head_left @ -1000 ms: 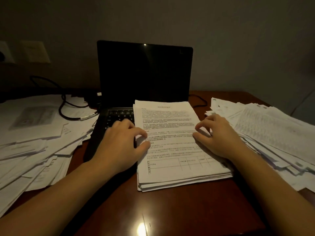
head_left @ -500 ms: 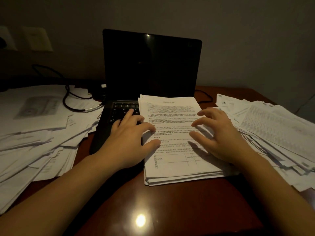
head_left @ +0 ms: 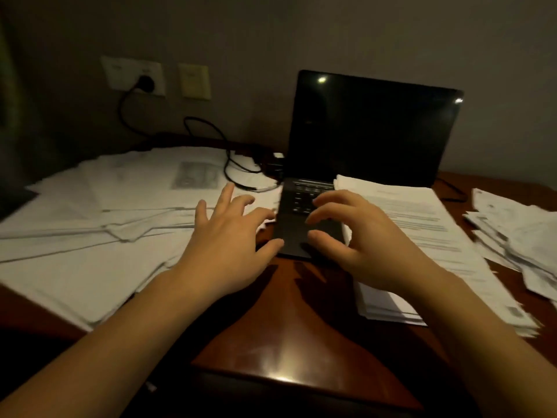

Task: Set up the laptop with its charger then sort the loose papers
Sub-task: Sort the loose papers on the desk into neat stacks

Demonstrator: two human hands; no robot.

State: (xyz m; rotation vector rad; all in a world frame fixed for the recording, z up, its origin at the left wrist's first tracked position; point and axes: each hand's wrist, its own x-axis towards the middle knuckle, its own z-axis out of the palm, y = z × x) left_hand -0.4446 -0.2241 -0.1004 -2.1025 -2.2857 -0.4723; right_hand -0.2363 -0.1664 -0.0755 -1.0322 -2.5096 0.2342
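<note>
Beside your right hand (head_left: 364, 242), the stack (head_left: 428, 224) looks light, floppy, slippery.
That hand and your left hand (head_left: 229, 236) are spread, empty; better grip both long edges.

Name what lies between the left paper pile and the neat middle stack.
Head view: the laptop's uncovered keyboard half, the left hand, the right hand, and bare desk nearer.

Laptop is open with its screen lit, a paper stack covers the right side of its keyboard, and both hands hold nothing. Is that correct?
Not quite. The head view shows the laptop screen dark, not lit. The rest holds.
</note>
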